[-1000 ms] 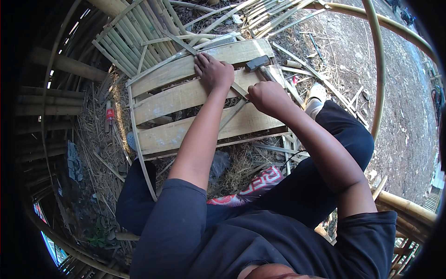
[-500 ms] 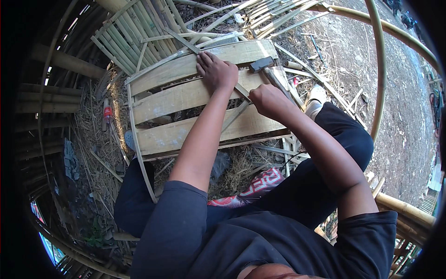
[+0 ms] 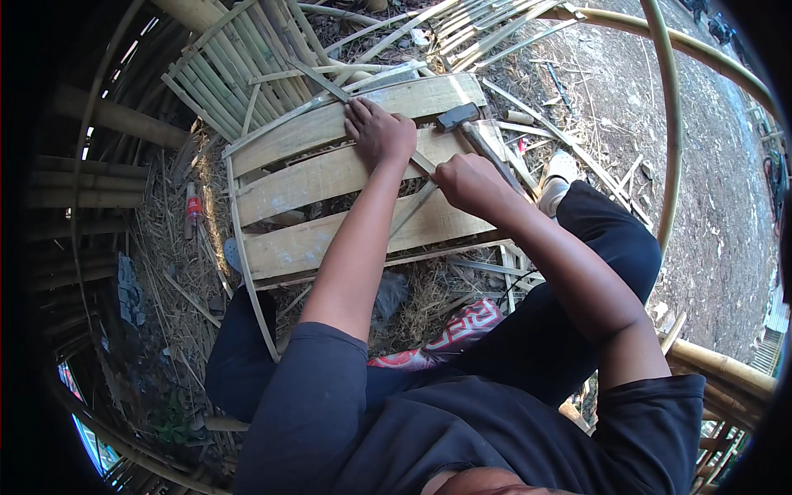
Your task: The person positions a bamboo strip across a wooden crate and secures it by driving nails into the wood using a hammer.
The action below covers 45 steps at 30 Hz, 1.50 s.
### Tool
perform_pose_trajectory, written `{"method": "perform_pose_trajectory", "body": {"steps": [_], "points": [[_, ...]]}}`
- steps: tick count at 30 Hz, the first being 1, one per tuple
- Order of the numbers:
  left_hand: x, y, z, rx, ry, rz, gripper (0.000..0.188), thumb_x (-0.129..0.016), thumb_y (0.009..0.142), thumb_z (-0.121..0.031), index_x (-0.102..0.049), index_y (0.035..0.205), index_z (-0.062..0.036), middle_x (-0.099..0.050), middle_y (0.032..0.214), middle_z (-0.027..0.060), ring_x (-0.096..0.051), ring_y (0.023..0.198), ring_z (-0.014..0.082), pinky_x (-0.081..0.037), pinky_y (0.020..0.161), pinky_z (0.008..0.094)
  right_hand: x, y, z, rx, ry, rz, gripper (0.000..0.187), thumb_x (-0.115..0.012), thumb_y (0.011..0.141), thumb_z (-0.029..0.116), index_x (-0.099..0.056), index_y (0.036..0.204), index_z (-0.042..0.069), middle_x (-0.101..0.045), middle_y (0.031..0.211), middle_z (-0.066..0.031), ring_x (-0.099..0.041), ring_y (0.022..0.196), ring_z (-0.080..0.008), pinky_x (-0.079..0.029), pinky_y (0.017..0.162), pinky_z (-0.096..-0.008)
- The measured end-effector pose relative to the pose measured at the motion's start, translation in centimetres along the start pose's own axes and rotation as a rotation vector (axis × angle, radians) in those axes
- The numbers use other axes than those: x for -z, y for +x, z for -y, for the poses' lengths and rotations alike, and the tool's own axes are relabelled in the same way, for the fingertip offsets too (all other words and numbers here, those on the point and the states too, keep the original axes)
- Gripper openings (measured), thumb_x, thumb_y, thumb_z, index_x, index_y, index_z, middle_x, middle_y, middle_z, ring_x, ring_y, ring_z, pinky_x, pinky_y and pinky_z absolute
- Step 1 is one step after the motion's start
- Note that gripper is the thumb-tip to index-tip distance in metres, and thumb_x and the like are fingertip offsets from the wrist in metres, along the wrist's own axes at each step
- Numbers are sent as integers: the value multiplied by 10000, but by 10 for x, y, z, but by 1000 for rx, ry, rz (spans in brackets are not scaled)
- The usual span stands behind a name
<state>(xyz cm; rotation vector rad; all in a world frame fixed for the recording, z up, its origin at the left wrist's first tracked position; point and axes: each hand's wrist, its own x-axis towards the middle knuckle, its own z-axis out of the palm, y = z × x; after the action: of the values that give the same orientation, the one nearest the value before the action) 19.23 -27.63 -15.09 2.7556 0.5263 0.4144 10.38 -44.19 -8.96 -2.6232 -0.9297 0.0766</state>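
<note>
Left grip (image 3: 381, 132) on strip (image 3: 323, 80), hammer (image 3: 458, 117) on slats (image 3: 301, 188).

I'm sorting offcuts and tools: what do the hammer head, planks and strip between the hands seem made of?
Hammer head: dull dark grey, so likely metal. Planks: apparently bare wood, pale and streaked. Strip: perhaps bamboo or wood, unpainted, tan and narrow.

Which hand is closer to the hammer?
The right. The right hand is just beside the handle of the hammer, below its head in the picture; the left hand is farther off, left of the head, above the wooden slats.
</note>
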Motion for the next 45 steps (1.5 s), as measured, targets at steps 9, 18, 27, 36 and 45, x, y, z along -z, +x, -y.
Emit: {"method": "perform_pose_trajectory", "body": {"steps": [9, 18, 27, 36, 45], "points": [[0, 0, -2, -3, 2, -17, 723, -463, 950, -252, -297, 1544, 125, -275, 1654, 249, -229, 1568, 337, -126, 1289, 453, -11, -3, 4, -69, -12, -16, 321, -600, 983, 227, -705, 765, 16, -652, 670, -221, -673, 662, -434, -533, 609, -522], [3, -2, 0, 3, 2, -10, 718, -471, 944, -255, -324, 1532, 130, -277, 1651, 253, -242, 1558, 345, -127, 1288, 456, -11, 2, 0, -83, 44, 63, 128, -595, 801, 13, -721, 820, 28, -680, 733, -221, -711, 742, -416, -575, 687, -489], [-4, 3, 3, -23, -49, -72, 756, -515, 913, -254, -328, 1522, 153, -308, 1631, 282, -254, 1555, 365, -105, 1284, 467, -14, 5, -4, -67, 79, 21, 147, -609, 874, 67, -719, 790, 18, -655, 709, -235, -669, 697, -434, -533, 657, -518], [3, 0, 15, -195, -304, -146, 548, -517, 920, -172, -532, 1435, 17, -412, 1593, 209, -225, 1563, 378, -99, 1283, 539, -16, 12, -3, -89, 35, 144, 148, -624, 802, 15, -756, 861, 47, -729, 836, -193, -732, 823, -397, -602, 747, -468], [62, -51, 36, -693, -769, 421, 355, -674, 714, 42, -642, 1059, -32, -646, 1274, 167, -551, 1353, 341, -450, 1123, 422, -8, 18, -4, -99, 3, 206, 143, -649, 823, 58, -774, 893, 76, -746, 885, -169, -745, 860, -362, -605, 742, -458]]}}
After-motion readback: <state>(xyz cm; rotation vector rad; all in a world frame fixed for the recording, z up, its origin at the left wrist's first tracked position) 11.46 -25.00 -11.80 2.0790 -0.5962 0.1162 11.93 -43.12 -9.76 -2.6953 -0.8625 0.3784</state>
